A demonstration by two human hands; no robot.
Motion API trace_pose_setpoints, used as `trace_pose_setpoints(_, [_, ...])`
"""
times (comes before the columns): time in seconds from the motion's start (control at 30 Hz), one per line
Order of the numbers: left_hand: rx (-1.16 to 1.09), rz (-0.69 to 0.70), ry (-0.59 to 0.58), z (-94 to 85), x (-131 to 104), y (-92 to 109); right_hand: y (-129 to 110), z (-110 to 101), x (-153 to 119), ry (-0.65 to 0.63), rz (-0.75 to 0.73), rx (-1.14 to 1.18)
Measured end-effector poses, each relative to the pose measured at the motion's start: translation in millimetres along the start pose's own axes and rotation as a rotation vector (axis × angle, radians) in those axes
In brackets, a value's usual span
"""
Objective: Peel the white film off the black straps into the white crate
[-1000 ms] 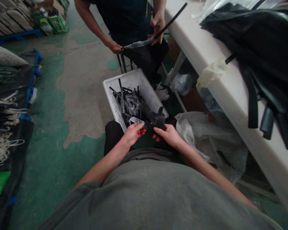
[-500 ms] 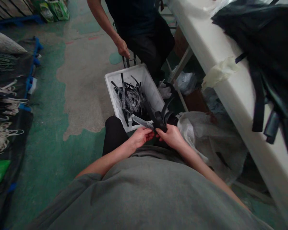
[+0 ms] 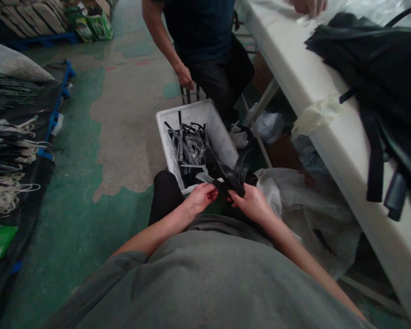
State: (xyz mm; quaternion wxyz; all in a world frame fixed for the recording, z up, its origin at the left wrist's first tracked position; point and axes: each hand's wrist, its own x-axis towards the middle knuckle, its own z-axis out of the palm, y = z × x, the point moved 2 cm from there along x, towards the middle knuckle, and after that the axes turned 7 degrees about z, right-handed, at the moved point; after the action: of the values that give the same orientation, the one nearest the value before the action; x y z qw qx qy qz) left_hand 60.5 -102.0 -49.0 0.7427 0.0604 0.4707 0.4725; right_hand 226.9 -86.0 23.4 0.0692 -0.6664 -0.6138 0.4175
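Observation:
My left hand [image 3: 202, 197] is closed in a pinch on a black strap [image 3: 221, 184], close to a short pale translucent strip [image 3: 204, 177]. Whether that strip is joined to the strap, I cannot make out. My right hand [image 3: 250, 201] is wrapped round the same bundle of black strap, which bends in a loop [image 3: 240, 167] above the knuckles. Just beyond both hands stands a white plastic crate [image 3: 222, 132], with a tangle of black and clear-looking strips [image 3: 189, 145] inside it.
Opposite me a person's hand [image 3: 185, 76] rests near the crate's far end. To the right runs a white table [image 3: 291, 59] with black straps and sheets [image 3: 373, 68]. Beneath it lies a translucent sack [image 3: 304, 196]. Bundled cords lie on a black-covered pallet [image 3: 51, 109] at left.
The pale strip now shows shorter beside my left hand, with more black strap between my hands. The view has shifted a little, and another hand is now plainly visible at the table's far end.

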Motion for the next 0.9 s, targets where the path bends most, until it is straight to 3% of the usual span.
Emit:
trace_pose_setpoints(0.1, [-0.013,-0.011,0.06,-1.7,-1.5,2.4,4.2,-5.2,-3.9,0.036,0.023,-0.079])
trace_pose_setpoints(0.27, [0.011,-0.024,-0.066,11.0,-5.0,-7.7,-3.0,5.7,4.6,0.117,-0.015,-0.129])
trace_pose_setpoints(0.43, [0.019,-0.011,0.031,-0.2,-3.3,10.0,7.7,-4.4,24.5,0.244,0.052,0.148])
trace_pose_setpoints(0.53, [0.035,-0.014,0.062,-9.2,-2.6,18.6,19.1,-16.8,27.6,0.189,0.12,0.319])
trace_pose_setpoints(0.63, [0.037,-0.005,0.064,-10.3,-0.9,18.5,22.9,-16.9,24.3,0.038,0.066,0.341])
trace_pose_setpoints(0.77, [0.018,0.019,0.081,-8.0,3.7,18.2,30.2,-7.3,11.2,-0.132,0.116,0.215])
trace_pose_setpoints(0.9, [0.023,0.039,0.097,-10.3,4.4,21.4,38.6,-15.1,-12.2,-0.18,0.176,0.098])
